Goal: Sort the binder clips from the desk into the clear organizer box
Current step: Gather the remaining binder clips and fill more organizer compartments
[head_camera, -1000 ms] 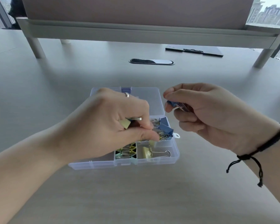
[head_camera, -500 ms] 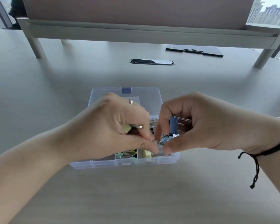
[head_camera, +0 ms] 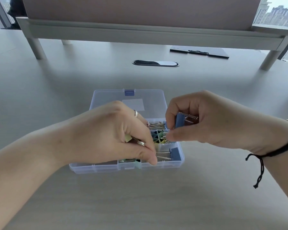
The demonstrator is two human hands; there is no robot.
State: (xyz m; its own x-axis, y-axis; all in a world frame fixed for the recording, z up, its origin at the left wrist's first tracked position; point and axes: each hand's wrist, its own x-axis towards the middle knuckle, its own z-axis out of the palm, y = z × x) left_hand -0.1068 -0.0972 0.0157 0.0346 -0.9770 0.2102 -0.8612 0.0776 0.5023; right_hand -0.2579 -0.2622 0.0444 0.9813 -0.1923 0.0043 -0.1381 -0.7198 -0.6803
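Observation:
The clear organizer box (head_camera: 96, 167) lies open on the desk, its lid (head_camera: 110, 98) folded back. Its compartments hold several binder clips in blue, yellow and green. A large blue clip (head_camera: 174, 153) lies in the front right compartment. My left hand (head_camera: 116, 135) hovers over the box's left half, gripping a pale yellow clip (head_camera: 127, 138) with its wire handles showing. My right hand (head_camera: 206, 120) is above the box's right rear corner and pinches a blue binder clip (head_camera: 179, 120) between thumb and fingers.
A raised desk shelf (head_camera: 150, 33) on legs spans the back. A dark clipboard (head_camera: 199, 52) lies under it at the right, and an oval cable grommet (head_camera: 155, 63) sits in the desk beyond the box. Windows show at both rear corners.
My right hand came in from the right over the box, then lifted slightly toward the rear right corner with its blue clip. A large blue clip now lies in the front right compartment.

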